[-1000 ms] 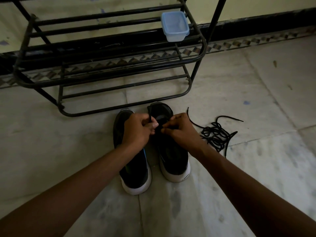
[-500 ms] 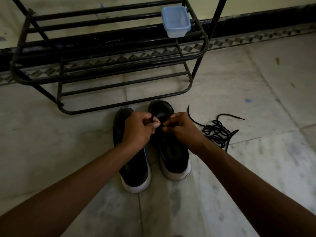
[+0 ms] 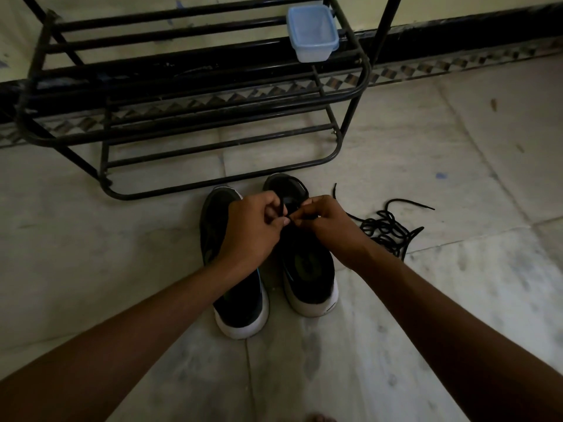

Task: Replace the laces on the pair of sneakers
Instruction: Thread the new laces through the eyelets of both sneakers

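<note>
Dim light. Stone floor (image 3: 457, 300), pale and mottled, with tile seams.

Two black sneakers with white soles stand side by side on the floor, just touching or nearly so, near ends toward the camera, far ends close to the foot of a rack (image 3: 195, 117). Left sneaker (image 3: 240, 303) is partly covered by the left wrist. Right sneaker (image 3: 307, 269) sits a little farther forward, and its opening and insole show.

Both hands meet over the front half of the right sneaker. Left hand (image 3: 249, 233): fingers curled, thumb and fingertips pinching a thin black lace (image 3: 283, 205), a short run of which rises past the knuckles. Right hand (image 3: 329, 226): fingers curled in too, tips pressed against the left hand's, nipping the same lace. Where the lace enters the sneaker is hidden under the hands, and the eyelets cannot be made out.

Loose lace (image 3: 387, 229): black, lying in a tangled heap on the floor just right of the right sneaker, beside the right wrist. One end trails out to the right, another runs up toward the rack.

The rack is black metal tube with two tiers of bars and stands against the wall. A small pale blue plastic box (image 3: 313, 35) sits on the right end of the upper tier, open side up.

A dark skirting and a patterned tile border run along the wall base behind.
</note>
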Available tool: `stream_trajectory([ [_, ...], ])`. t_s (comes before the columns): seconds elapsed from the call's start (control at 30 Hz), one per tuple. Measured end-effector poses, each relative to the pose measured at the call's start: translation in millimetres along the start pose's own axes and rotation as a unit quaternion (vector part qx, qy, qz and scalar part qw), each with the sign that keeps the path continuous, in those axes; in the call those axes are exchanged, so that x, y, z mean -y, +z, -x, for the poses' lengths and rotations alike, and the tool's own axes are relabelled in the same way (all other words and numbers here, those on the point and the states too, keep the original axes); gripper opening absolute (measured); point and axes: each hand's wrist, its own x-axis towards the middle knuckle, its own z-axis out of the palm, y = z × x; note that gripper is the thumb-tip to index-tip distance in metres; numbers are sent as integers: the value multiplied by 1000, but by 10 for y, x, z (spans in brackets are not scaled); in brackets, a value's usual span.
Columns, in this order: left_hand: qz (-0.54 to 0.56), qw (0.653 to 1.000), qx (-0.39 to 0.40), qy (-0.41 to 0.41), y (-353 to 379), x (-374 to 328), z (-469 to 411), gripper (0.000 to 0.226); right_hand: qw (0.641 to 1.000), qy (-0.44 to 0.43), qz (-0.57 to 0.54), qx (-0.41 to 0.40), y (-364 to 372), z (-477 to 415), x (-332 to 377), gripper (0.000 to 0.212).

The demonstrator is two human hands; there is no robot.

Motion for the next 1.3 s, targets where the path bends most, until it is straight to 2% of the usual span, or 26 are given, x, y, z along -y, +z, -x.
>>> stream_trajectory([
  [0.13, 10, 999, 17, -30, 3, 8, -49, 17, 999, 11, 35, 21, -38, -1, 40, 19],
  [0.33, 28, 997, 33, -59, 38, 82, -107, 26, 988, -10, 151, -7, 17, -109, -33, 8],
  [0.4, 35, 997, 38, -66, 22, 83, -115, 27, 981, -25, 193, -2, 57, -129, -78, 13],
  [0.5, 56, 990, 98, -82, -53, 48, -136, 24, 972, -18, 234, -23, 107, -146, -150, 15],
  [0.57, 76, 982, 148, -92, -102, 28, -150, 34, 970, -2, 240, -24, 121, -64, -66, 22],
  [0.67, 43, 977, 189, -88, -128, 22, -162, 50, 971, -24, 234, -46, 106, -24, -38, 16],
  [0.8, 2, 980, 186, -76, -85, -12, -111, 47, 971, -50, 216, -89, -7, 22, -4, 19],
  [0.87, 11, 980, 181, -78, -48, -20, -83, 43, 971, -68, 169, -155, -91, 84, 1, 20],
  [0.9, 10, 981, 178, -74, -28, -18, -69, 41, 975, -69, 106, -184, -129, 120, 9, 18],
  [0.97, 5, 983, 170, -69, 13, -13, -61, 40, 969, -49, -142, -195, -194, 189, 82, 12],
  [1.0, 4, 984, 166, -70, 29, -19, -55, 39, 938, -22, -298, -175, -233, 235, 137, 15],
  [1.03, 0, 984, 164, -74, 37, -9, -59, 39, 891, 5, -428, -153, -264, 261, 179, 20],
  [1.07, -1, 983, 163, -80, 41, -7, -63, 39, 860, 24, -487, -147, -318, 286, 202, 23],
  [1.1, 0, 983, 164, -86, 44, 8, -70, 39, 857, 34, -492, -147, -364, 295, 200, 25],
  [1.13, 4, 982, 167, -89, 41, 11, -78, 39, 874, 30, -461, -152, -422, 300, 182, 26],
  [1.2, 8, 981, 169, -96, 35, 16, -78, 39, 940, -8, -304, -157, -529, 314, 150, 20],
  [1.23, 3, 981, 169, -99, 31, 13, -72, 40, 972, -37, -177, -149, -583, 321, 137, 15],
  [1.27, -3, 980, 169, -102, 27, 9, -65, 41, 989, -68, -29, -132, -641, 333, 143, 10],
  [1.3, -7, 980, 169, -105, 21, 1, -59, 41, 986, -92, 109, -89, -688, 340, 163, 4],
])
